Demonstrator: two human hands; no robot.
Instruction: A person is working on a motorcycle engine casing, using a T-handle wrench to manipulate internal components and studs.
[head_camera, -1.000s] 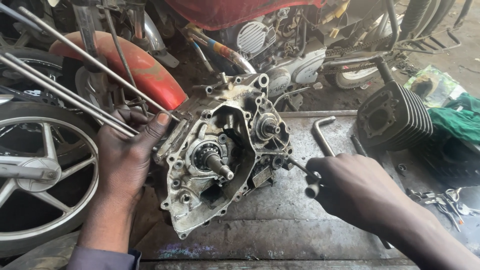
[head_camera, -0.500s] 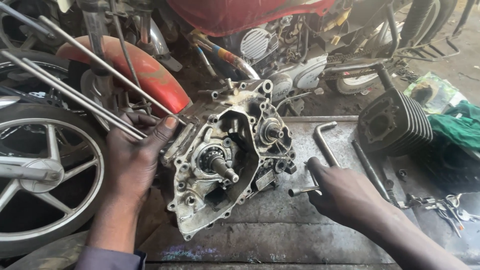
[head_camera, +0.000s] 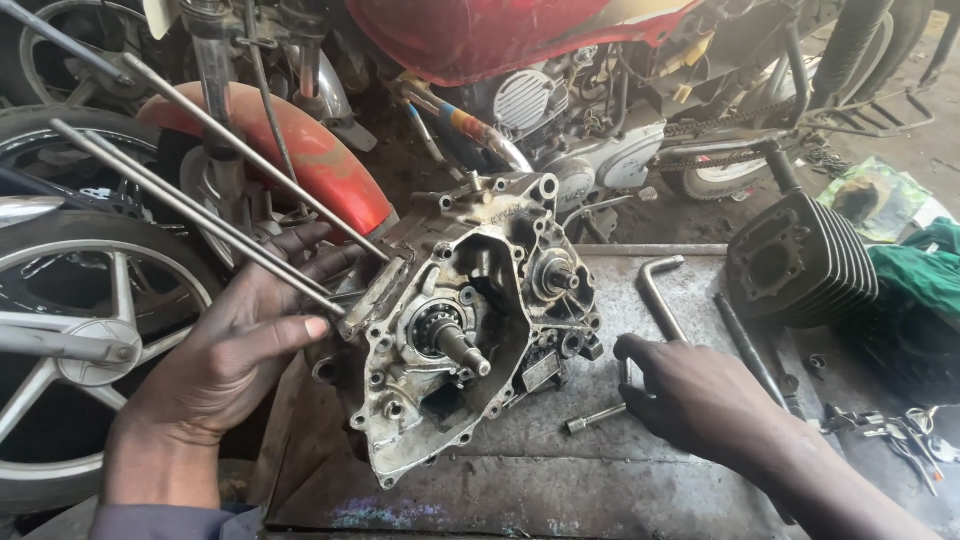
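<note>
Left hand (head_camera: 235, 350) braces the engine crankcase (head_camera: 465, 325) at its nine o'clock edge, fingers spread; right hand (head_camera: 690, 385) closes on the T-handle wrench (head_camera: 600, 415) at four o'clock, on the counter (head_camera: 560, 470).

My left hand (head_camera: 235, 345) braces the left edge of the grimy engine crankcase (head_camera: 465, 320), which stands tilted on the steel workbench (head_camera: 560, 470) with 2 shafts poking out toward me. My right hand (head_camera: 700, 395) rests on the bench just right of the case, fingers curled over a small T-handle socket wrench (head_camera: 600, 415) lying flat. Beyond it lie a bent L-shaped wrench (head_camera: 660, 295) and a finned black cylinder (head_camera: 800, 260), with a red motorcycle fender (head_camera: 300, 150) behind the case.
</note>
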